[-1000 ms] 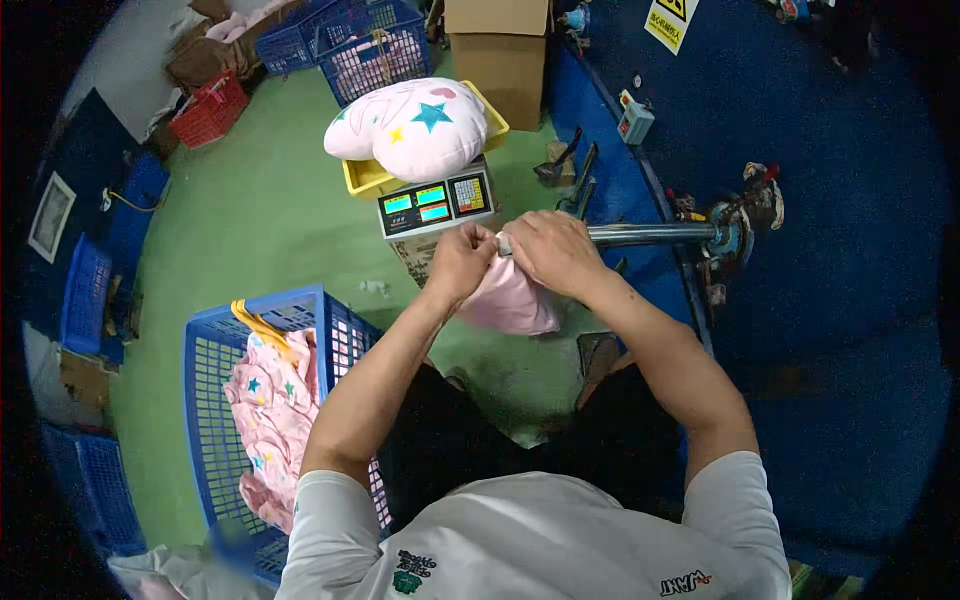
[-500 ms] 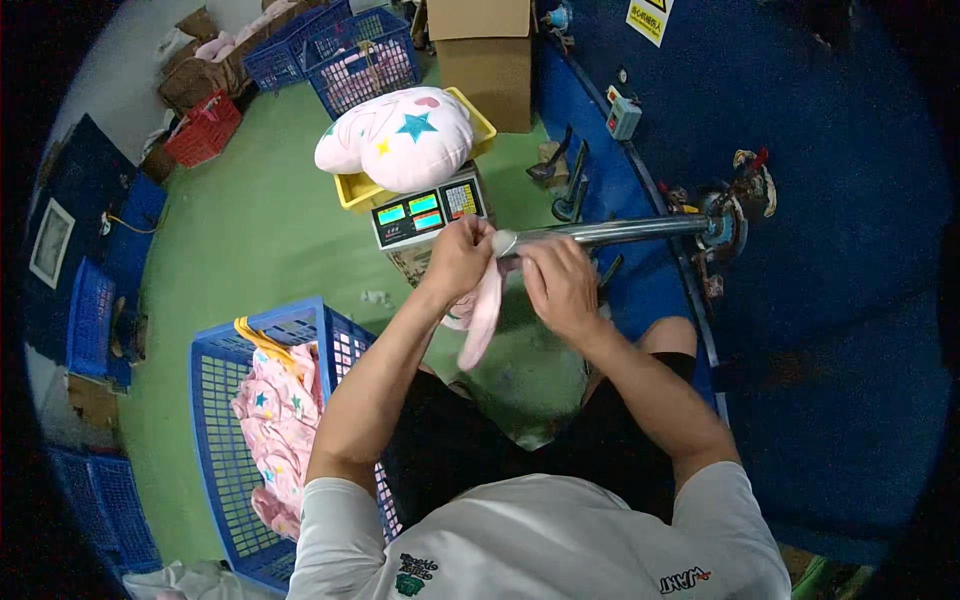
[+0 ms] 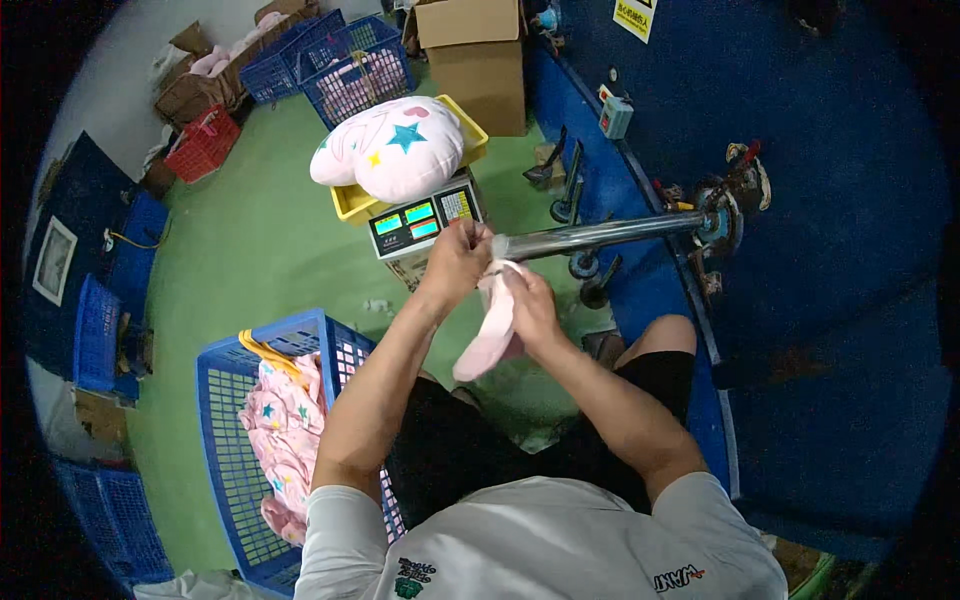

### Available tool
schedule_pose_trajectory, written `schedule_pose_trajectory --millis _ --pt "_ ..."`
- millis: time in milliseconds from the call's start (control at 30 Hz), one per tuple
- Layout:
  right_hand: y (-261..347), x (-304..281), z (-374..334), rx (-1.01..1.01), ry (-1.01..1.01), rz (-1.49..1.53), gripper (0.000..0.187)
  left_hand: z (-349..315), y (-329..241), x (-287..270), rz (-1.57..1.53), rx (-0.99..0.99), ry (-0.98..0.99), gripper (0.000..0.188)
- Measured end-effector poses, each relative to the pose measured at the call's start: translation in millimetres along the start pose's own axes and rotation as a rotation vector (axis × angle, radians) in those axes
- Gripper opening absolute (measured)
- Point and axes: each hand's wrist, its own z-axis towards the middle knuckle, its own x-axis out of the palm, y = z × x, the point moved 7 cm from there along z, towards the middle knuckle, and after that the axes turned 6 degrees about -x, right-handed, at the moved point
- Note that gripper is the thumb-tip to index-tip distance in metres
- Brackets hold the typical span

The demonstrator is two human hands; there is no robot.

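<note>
A limp pink fabric piece [image 3: 488, 345] hangs just below the open end of a shiny metal tube [image 3: 610, 232]. My left hand [image 3: 456, 265] is closed at the tube's mouth, its fingertips pinching the top edge of the fabric. My right hand [image 3: 534, 308] grips the same fabric from the other side, a little under the tube. A bit of white fluff shows at the tube's end between the hands. Beyond them a plump pink cushion [image 3: 400, 150] with stars lies in a yellow tray [image 3: 352, 203] on a digital scale [image 3: 412, 228].
At my left stands a blue crate [image 3: 222, 440] heaped with pink star-print fabric [image 3: 285, 425]. The tube juts from a blue wall [image 3: 820, 300] on the right. Farther off are a cardboard box [image 3: 475, 85], more blue crates [image 3: 360, 75] and a red basket [image 3: 203, 145].
My right hand has moved from the tube's end down and left onto the pink fabric. My left hand stays by the tube's mouth. The fabric has swung slightly.
</note>
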Motion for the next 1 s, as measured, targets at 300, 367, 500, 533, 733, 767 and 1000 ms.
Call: schedule_pose_trajectory --millis 300,367,500,533,733,767,1000 --pt "38.6 -21.2 1.1 0.027 -0.044 0.450 0.039 -8.3 35.2 -4.8 -0.405 0.069 -0.139 0.008" --pt "43.6 -23.5 3.5 0.060 -0.057 0.398 0.037 -11.9 55.7 4.8 -0.562 -0.200 0.051 0.010" --pt "43.9 -24.5 4.6 0.061 -0.020 0.399 0.032 2.2 32.6 0.8 -0.407 -0.176 0.126 0.019" --pt "41.2 -24.7 3.9 0.058 0.001 0.412 0.030 15.2 13.3 -0.1 -0.058 -0.026 0.070 0.023" --pt "13.3 -67.9 3.0 0.026 0.004 -0.008 0.033 32.7 -47.0 20.3 0.391 0.604 -0.152 0.030" --pt "9.9 -83.6 8.6 0.000 -0.059 -0.045 0.034 31.7 -44.5 22.6 0.439 0.530 -0.145 0.029" --pt "17.2 -269.5 16.6 -0.068 -0.372 -0.586 0.048 -13.9 -101.3 38.7 0.187 0.715 -0.294 0.019"
